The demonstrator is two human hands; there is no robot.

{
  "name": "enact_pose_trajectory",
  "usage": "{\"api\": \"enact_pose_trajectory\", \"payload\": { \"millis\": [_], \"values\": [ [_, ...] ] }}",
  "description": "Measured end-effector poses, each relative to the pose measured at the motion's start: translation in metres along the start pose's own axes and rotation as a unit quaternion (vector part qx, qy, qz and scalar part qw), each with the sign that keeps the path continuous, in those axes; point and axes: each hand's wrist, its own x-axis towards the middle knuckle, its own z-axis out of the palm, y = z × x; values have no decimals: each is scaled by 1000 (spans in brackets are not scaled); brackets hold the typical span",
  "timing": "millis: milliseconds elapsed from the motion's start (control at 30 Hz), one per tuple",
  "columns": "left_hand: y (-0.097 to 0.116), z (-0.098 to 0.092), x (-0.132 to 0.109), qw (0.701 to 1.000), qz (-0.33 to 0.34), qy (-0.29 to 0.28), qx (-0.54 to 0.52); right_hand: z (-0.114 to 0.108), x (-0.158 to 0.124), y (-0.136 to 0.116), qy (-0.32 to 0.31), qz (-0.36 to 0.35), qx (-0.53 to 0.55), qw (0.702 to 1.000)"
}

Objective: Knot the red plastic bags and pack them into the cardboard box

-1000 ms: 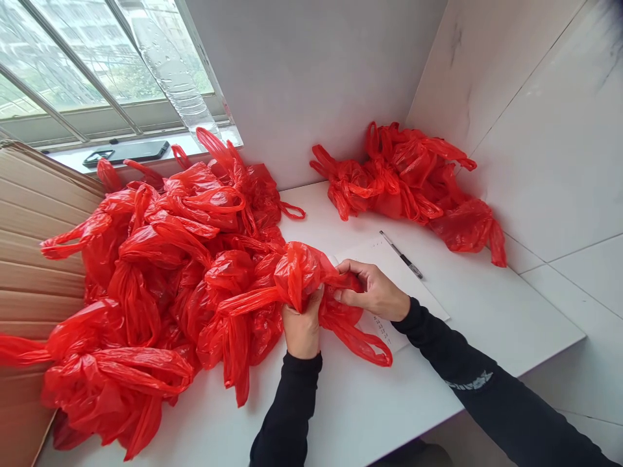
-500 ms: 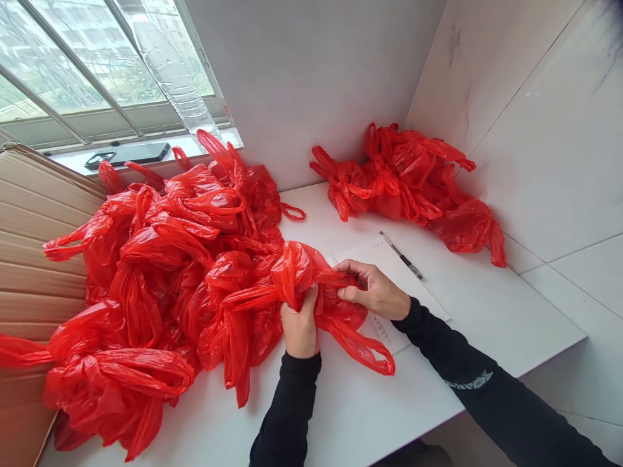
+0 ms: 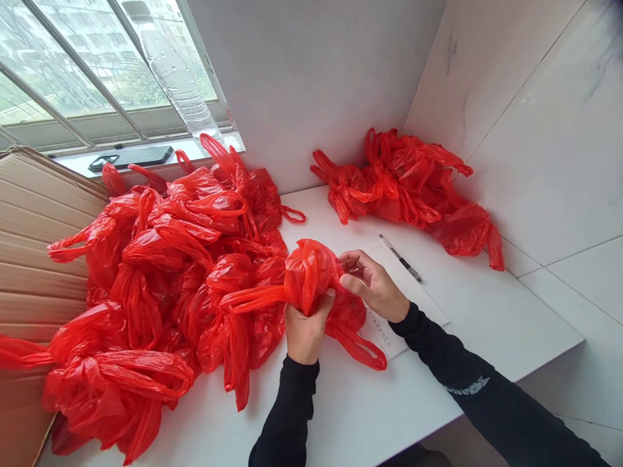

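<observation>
The 2 hands (image 3: 306, 332) (image 3: 374, 283) clasp 1 red bag (image 3: 310, 272); sleeve lettering (image 3: 470, 387) and paper handwriting (image 3: 378, 326) are illegible.

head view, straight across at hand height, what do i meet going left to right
Ribbed tan panel → left-hand heap of red plastic bags → left hand → right hand → marbled wall

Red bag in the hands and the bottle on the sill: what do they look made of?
Red bag: thin, glossy plastic film, judging by its translucent, crinkled folds. Bottle: probably clear, shiny plastic, given its see-through, ribbed walls.
</observation>
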Motion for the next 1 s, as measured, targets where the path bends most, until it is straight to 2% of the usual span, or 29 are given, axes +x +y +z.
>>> {"api": "enact_pose_trajectory", "payload": {
  "millis": [67, 133, 200, 267, 333, 400, 567, 667, 833, 900, 1000],
  "values": [
    [7, 2, -3, 999, -3, -25, -43, 1, 0, 1, -10, 1, -7, 1000],
    [11, 3, -5, 989, -18, -37, -141, 1, 0, 3, -11, 6, -12, 1000],
    [10, 2, -5, 972, -48, -32, -227, 1, 0, 6, -2, 13, -6, 1000],
    [5, 0, -5, 962, -81, -6, -260, 1, 1, 8, 1, 18, 10, 1000],
    [-1, -2, -3, 961, -98, 49, -254, 1, 1, 9, -10, 19, 24, 999],
    [-7, -4, -2, 963, -94, 79, -241, 2, 1, 7, -24, 16, 29, 999],
    [-12, -9, 0, 974, -68, 47, -211, 5, -2, 4, -50, 8, 56, 997],
    [-9, -9, 1, 969, -76, 34, -232, 5, -2, 4, -60, 27, 83, 994],
    [-1, -6, 2, 946, -120, 67, -294, 4, 1, 5, -19, 50, 109, 993],
    [-2, -6, 2, 950, -116, 69, -283, 4, 2, 6, -3, 55, 102, 993],
    [-7, -6, 3, 967, -86, 40, -237, 5, 1, 5, 4, 46, 68, 997]
  ]
}}
